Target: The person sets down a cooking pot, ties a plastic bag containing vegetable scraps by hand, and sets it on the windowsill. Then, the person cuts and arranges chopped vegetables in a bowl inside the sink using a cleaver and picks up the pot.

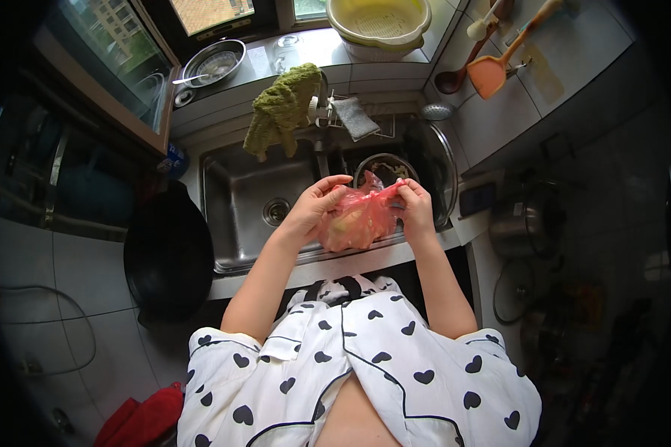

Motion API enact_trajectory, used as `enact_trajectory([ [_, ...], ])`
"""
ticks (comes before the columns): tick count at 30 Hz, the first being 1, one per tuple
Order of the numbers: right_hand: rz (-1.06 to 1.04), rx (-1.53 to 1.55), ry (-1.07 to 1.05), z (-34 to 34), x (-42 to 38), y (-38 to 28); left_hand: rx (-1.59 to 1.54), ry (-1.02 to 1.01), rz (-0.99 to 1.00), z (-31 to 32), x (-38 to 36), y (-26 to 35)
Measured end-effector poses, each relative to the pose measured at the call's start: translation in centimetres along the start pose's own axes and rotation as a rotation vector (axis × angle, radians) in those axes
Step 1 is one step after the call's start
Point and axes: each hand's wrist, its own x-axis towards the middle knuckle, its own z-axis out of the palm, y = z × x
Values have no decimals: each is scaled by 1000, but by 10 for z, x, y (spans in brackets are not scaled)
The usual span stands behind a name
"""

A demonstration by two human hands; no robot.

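A thin red plastic bag hangs between my hands above the front edge of the sink. Something pale yellowish shows through its side, too blurred to name. My left hand pinches the bag's upper left part between thumb and fingers. At the upper right, my right hand grips a gathered corner of the same bag. Behind the bag, a round metal bowl with pale scraps stands in the right basin, partly hidden by the bag.
The steel left basin has a drain. A green cloth drapes over the faucet area beside a grey sponge cloth. A black wok stands at left. Yellow basins sit on the ledge; an orange spatula hangs at right.
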Motion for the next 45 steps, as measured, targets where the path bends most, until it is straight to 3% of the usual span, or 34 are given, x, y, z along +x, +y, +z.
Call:
enact_trajectory([
  [7, 46, 112, -143, -2, 2, 2, 551, 75, 174, -3, -1, 10],
  [13, 95, 183, -163, -4, 4, 10, 514, 202, 206, -12, 9, -3],
  [16, 142, 132, -116, -5, 4, 13, 485, 215, 161, -12, 11, -4],
  [18, 136, 114, -126, -5, 5, 16, 304, 204, 124, -6, 9, -3],
  [25, 233, 313, -67, -9, 5, 13, 91, 274, 121, -18, 12, -16],
  [30, 239, 439, 23, -3, 1, 6, -69, 254, 15, -20, 12, -12],
  [36, 257, 425, -330, -16, 7, 5, -244, 29, -173, -29, 10, 3],
  [38, 279, 416, -345, -16, 6, -1, -251, -44, -222, -28, 7, 11],
  [41, 290, 387, -369, -15, 4, -5, -107, -32, -200, -3, -5, 25],
  [45, 276, 335, -350, -10, 0, -10, 313, 86, -19, -9, 3, 10],
])
